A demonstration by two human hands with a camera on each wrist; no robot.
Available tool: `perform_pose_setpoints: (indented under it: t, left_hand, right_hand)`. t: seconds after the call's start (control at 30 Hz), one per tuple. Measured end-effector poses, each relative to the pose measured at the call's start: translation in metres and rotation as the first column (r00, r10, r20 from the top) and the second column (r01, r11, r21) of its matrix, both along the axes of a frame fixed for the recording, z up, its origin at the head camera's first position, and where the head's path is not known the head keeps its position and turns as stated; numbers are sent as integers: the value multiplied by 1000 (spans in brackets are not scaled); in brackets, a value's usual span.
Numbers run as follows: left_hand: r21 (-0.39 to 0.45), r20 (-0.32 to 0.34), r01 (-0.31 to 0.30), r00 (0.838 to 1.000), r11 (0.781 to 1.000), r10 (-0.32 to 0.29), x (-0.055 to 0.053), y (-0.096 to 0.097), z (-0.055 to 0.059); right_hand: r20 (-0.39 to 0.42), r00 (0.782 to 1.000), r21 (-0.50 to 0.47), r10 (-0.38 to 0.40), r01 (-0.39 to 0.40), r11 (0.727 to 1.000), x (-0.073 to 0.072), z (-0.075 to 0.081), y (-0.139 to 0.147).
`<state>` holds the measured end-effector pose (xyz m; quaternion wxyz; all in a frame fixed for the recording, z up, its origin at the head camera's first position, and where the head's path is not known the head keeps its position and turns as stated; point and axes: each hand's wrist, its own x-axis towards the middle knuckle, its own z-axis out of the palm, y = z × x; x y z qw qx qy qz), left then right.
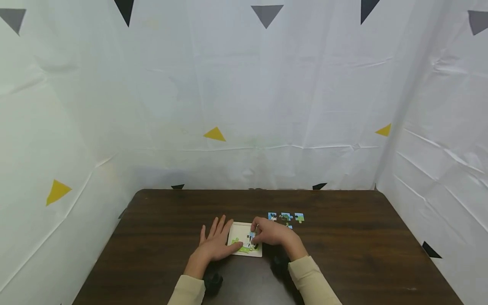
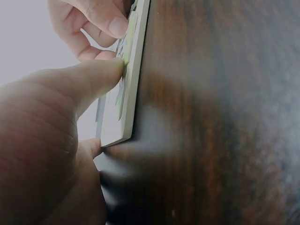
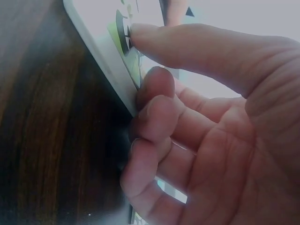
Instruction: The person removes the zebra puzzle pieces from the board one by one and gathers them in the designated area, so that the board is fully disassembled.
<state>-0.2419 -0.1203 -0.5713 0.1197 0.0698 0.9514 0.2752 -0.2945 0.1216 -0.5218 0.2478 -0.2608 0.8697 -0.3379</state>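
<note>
A small white puzzle board lies on the dark wooden table, with green and white pieces fitted along its lower part. My left hand is spread flat at the board's left side, its thumb pressing on the pieces. Over the board's right part, my right hand has curled fingers and holds a blue, black and white puzzle piece between thumb and fingers. In the right wrist view the thumb touches a black-and-white printed surface; the fingers partly hide the board's edge.
Several loose puzzle pieces lie on the table beyond the right hand, one partly hidden by it. Two dark objects, one of them a rounded black shape, sit below the wrists. White sheets with coloured triangles hang around the table.
</note>
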Motion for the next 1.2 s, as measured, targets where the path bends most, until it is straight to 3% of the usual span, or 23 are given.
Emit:
perform_pose_setpoints:
  t: [0.07, 0.2, 0.3, 0.5, 0.7, 0.93, 1.2]
  left_hand:
    - [29, 7, 3, 1000, 1000, -4, 4, 1, 8]
    - [25, -18, 5, 1000, 1000, -5, -2, -1, -5]
    - [15, -18, 4, 1000, 1000, -4, -3, -2, -7]
    - [48, -2, 2, 1000, 999, -2, 1, 0, 3]
    - [-1, -16, -3, 1000, 1000, 3, -6, -2, -12]
    - [48, -7, -17, 1000, 999, 18, -7, 3, -3]
    - [15, -53, -28, 998, 999, 29, -18, 1, -22]
  right_hand:
    - [10, 1000, -5, 2, -2, 1000, -1, -1, 1]
    - [14, 1000, -1, 4, -4, 1000, -2, -1, 1]
    - [7, 1000, 3, 5, -5, 1000, -3, 0, 1]
    - [5, 1000, -11, 16, -16, 1000, -2, 1, 1]
    - [-20, 999, -22, 25, -26, 999, -1, 1, 4]
    - [-96, 995, -68, 16, -22, 997, -1, 13, 24]
    - [-112, 991, -107, -68, 56, 993, 2, 27, 65]
